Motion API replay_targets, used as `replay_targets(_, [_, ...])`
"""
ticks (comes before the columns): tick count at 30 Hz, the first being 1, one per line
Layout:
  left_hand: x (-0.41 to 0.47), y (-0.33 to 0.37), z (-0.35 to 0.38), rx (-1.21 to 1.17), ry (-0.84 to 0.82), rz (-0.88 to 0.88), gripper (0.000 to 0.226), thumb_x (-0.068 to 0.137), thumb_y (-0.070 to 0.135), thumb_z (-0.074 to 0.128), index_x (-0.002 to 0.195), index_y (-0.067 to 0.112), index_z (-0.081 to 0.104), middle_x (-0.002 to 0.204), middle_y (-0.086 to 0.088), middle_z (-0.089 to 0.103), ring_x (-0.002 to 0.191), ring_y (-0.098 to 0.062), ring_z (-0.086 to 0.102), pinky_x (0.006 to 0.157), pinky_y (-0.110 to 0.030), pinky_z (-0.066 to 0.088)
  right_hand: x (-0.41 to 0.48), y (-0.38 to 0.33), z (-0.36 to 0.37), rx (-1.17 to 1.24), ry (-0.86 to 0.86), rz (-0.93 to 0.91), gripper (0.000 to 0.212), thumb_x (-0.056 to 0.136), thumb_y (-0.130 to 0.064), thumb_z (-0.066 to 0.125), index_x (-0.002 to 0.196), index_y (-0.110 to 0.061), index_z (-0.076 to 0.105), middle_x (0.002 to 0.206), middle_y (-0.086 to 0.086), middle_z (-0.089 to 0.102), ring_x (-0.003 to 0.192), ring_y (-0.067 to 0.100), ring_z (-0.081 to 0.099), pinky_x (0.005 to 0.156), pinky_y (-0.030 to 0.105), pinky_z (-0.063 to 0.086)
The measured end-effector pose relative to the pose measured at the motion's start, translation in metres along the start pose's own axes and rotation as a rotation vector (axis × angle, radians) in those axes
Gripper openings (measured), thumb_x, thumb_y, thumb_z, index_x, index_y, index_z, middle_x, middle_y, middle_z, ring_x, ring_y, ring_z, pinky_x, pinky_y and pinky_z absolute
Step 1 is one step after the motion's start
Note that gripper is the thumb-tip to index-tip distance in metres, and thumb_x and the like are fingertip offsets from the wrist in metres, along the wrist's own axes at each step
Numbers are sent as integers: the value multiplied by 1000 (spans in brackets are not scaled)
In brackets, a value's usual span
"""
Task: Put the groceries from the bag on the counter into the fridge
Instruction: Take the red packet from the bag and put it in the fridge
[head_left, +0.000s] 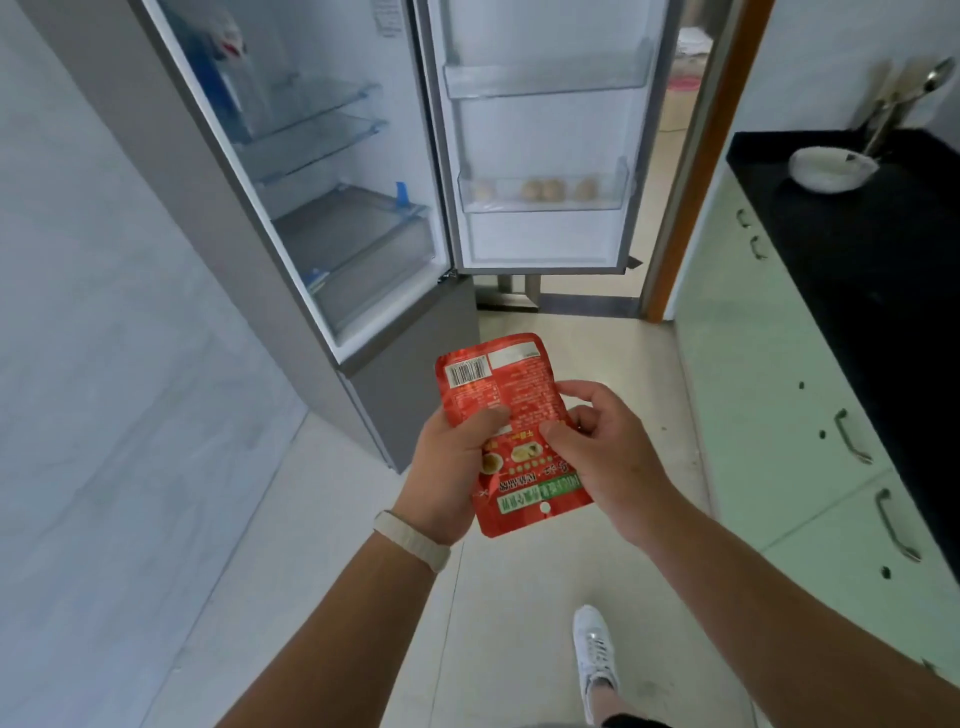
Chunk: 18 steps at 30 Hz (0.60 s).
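I hold a flat red food pouch with a barcode in front of me, below the open fridge. My left hand grips its left edge, thumb across the print. My right hand pinches its right edge. The fridge door stands wide open; its lower door bin holds several eggs. Inside are glass shelves and a clear drawer. A bagged item sits on the top shelf. The grocery bag is out of view.
A black counter over pale green cabinets runs along the right, with a white bowl and a ladle on it. A grey wall is on the left. My white shoe is on the tiled floor. A doorway opens behind the fridge door.
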<state>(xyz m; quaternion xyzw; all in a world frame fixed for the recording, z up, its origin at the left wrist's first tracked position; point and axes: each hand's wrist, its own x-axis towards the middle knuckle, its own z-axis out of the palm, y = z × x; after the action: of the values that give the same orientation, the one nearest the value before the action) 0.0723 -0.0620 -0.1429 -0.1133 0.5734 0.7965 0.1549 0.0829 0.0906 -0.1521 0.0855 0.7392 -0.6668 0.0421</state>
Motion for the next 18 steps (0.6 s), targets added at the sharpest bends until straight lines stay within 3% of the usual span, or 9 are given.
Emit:
replay_targets(4, [60,20,43,9,-4,-12,29,96,16,59,125,16,55,108,-11,74,94,-34,73,83,-52,58,63,-15,-39,16,10,-5,36,91,-26,68,122,-28,52,98,-3,72,80,13,74,71,32,62])
replay_targets(11, [154,48,120,11,-24,11,28,94,13,60,122,15,56,107,-11,74,94,-35,73,83,-52,58,164,-40,-111,60,11,-18,34,90,-27,69,120,-28,52,99,-3,72,81,15,74,72,34,62])
replay_targets(18, [199,65,123,-20,52,50,31,94,9,59,125,15,54,112,-14,72,98,-38,71,90,-58,54,226,-51,-113,64,-103,-27,33,90,-26,69,118,-29,52,96,-3,72,79,13,74,67,29,61])
